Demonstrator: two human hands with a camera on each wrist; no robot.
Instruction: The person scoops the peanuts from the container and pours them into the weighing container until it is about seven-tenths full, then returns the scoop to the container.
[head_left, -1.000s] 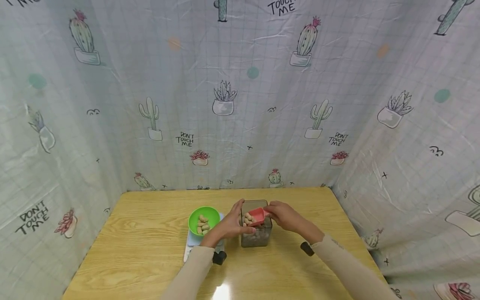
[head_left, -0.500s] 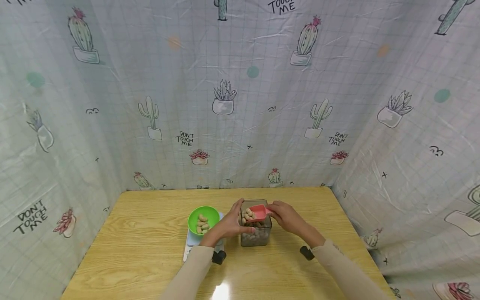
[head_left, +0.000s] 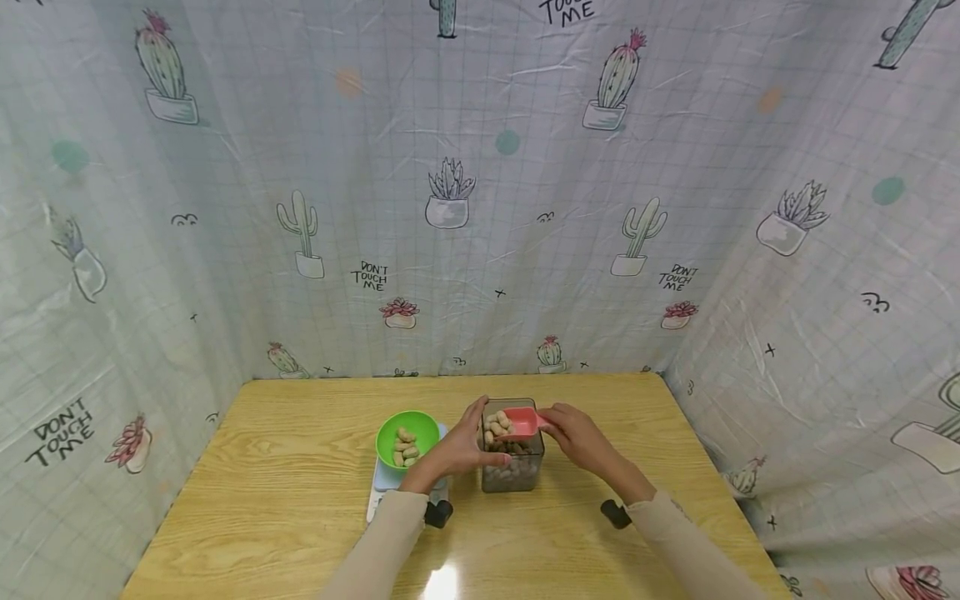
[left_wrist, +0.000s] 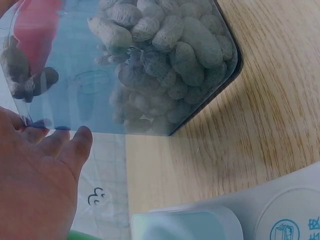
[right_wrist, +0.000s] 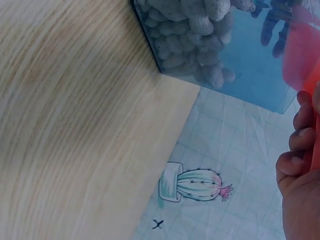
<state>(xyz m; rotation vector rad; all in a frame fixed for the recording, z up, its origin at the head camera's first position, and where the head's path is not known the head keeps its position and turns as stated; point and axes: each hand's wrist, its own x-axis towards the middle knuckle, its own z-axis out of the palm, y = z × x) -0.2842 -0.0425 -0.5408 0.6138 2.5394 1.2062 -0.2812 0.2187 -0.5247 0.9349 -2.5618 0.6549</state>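
Note:
A clear, grey-tinted plastic container [head_left: 512, 477] half full of unshelled peanuts [right_wrist: 197, 40] stands on the table. My left hand [head_left: 456, 450] holds its upper left corner, with the thumb along the near side and the fingers [left_wrist: 75, 150] against the left wall. My right hand [head_left: 576, 432] grips the handle of a red scoop [head_left: 522, 422] over the container's opening. Several peanuts [head_left: 497, 425] lie at the scoop's left end. To the left, a green bowl [head_left: 431, 429] with several peanuts in it sits on a white kitchen scale [head_left: 384, 482], partly hidden by my left arm.
The wooden table [head_left: 285, 467] is enclosed at the back and sides by a cactus-print curtain [head_left: 480, 292]. Black wrist devices hang beneath both forearms, the left one [head_left: 438, 513] close to the scale.
The red scoop has tipped more level and shifted slightly up and right, with the peanuts at its left end showing more. My left hand keeps its hold on the container.

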